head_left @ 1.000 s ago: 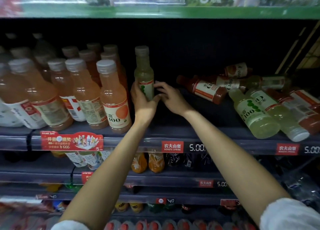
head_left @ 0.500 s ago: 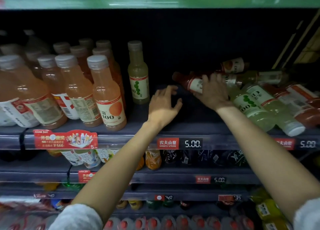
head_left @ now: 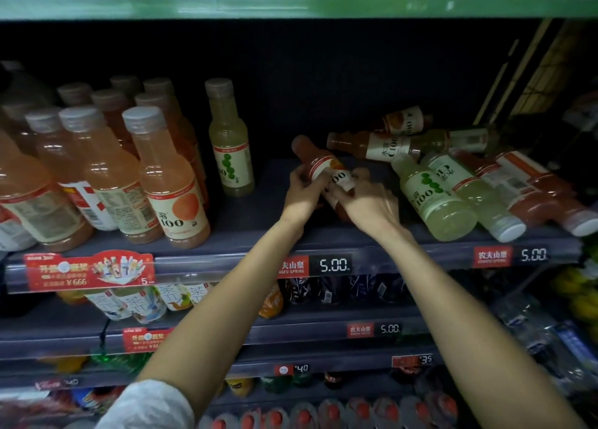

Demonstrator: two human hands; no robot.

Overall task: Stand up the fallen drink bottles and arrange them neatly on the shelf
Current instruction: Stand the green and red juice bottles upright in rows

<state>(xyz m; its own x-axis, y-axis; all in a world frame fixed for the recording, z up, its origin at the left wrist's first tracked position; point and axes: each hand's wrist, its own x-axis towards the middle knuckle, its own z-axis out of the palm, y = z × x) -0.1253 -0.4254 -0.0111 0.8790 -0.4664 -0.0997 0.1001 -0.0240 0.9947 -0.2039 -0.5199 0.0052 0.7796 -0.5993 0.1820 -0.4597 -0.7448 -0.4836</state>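
Observation:
A red drink bottle (head_left: 323, 166) leans tilted above the middle of the shelf (head_left: 259, 231), cap up and to the left. My left hand (head_left: 302, 192) grips its neck side and my right hand (head_left: 369, 202) grips its lower body. To the left, one pale green bottle (head_left: 230, 143) stands upright on its own. At the right, a heap of fallen bottles lies on the shelf: two pale green ones (head_left: 433, 198) in front, red ones (head_left: 530, 189) beside them, and more (head_left: 388, 143) behind.
Rows of upright orange bottles (head_left: 168, 182) fill the shelf's left side. A dark gap lies between the standing green bottle and my hands. Price rails (head_left: 333, 264) edge this shelf, and lower shelves hold other drinks. A green shelf board (head_left: 291, 6) runs overhead.
Both hands left the upright green bottle. My right hand reached to the fallen pile, took a red bottle and drew it left; my left hand joined it on the bottle.

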